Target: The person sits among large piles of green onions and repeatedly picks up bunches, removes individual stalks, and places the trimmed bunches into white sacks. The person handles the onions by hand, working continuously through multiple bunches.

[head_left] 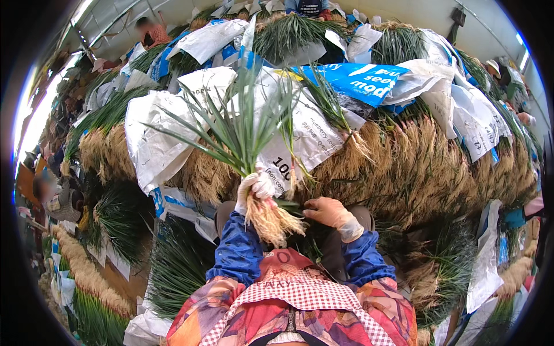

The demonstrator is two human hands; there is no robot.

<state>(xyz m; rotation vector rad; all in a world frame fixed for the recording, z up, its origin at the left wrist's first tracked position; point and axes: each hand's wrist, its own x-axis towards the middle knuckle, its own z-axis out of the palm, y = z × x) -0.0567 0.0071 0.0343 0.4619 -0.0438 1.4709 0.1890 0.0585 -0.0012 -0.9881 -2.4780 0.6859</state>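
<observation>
My left hand (257,189), in a white glove, is closed round a bunch of green-leaved plants (249,142), gripping it just above the pale, stringy roots, which hang towards my apron. To its right my right hand (329,214), in a thin pale glove, is low over my lap with its fingers bent; a dark green leaf lies by the fingertips, and whether they pinch it is unclear. Beyond my hands, a few loose plants (290,147) and another small bunch (335,110) rest on a white printed plastic sack (281,129).
A long heap of rooted plants (415,173) curves across the front, partly covered by white and blue sacks (359,82). More bundles lie at my left (181,264) and right (450,264). Several people are around the heaps, one at the far left (65,199) and another at the top (305,8).
</observation>
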